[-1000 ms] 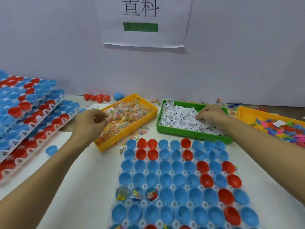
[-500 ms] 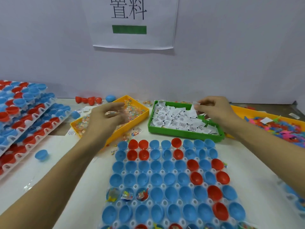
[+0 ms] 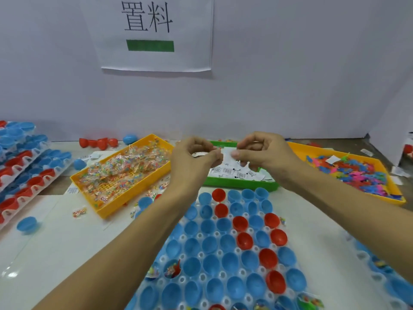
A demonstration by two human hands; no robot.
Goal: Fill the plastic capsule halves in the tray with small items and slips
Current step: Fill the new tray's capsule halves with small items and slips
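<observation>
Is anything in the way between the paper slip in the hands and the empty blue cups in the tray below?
Nothing visible is. Both hands, left and right, pinch the slip in the air above the green bin. The tray lies open just in front, its empty blue cups uncovered; only the left forearm crosses its left edge.

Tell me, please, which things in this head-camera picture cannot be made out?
- Left hand: the small item that it pinches is hidden by its curled fingers.
- White paper slip pinched by the right hand: print too small to read.
- Green plastic tray of slips: mostly hidden behind both hands.
- Clear capsule tray: cut off by the bottom edge.
</observation>
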